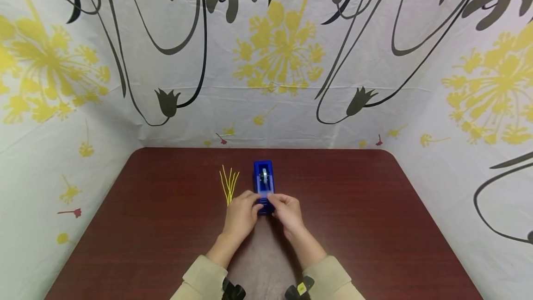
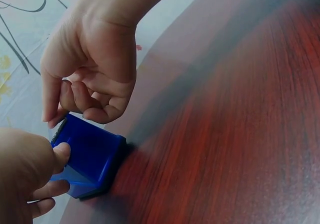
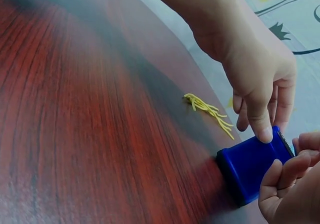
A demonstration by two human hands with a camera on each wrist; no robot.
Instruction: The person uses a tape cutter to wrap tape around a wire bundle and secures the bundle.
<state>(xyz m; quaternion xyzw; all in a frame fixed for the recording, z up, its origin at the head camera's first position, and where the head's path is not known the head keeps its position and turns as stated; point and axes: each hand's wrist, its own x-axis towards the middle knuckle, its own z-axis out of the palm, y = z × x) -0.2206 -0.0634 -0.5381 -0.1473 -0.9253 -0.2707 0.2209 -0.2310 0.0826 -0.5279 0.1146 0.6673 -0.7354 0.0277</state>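
A blue tape dispenser [image 1: 263,165] stands on the table with a roll of tape [image 1: 264,177] seated in it. My left hand [image 1: 240,214] holds its near end from the left; in the right wrist view the left thumb [image 3: 265,135] presses on the blue front by the toothed cutting edge. From the other side my right hand [image 1: 288,212] reaches to that edge. Its fingertips [image 2: 48,115] pinch the clear tape end at the teeth, the tape itself barely visible. The underside of the left hand's grip is partly hidden.
A bundle of thin yellow strands [image 1: 229,182] lies just left of the dispenser, partly behind the left hand in the head view. The dark red wooden table [image 1: 354,207] ends at a patterned cloth backdrop [image 1: 283,124] behind and at both sides.
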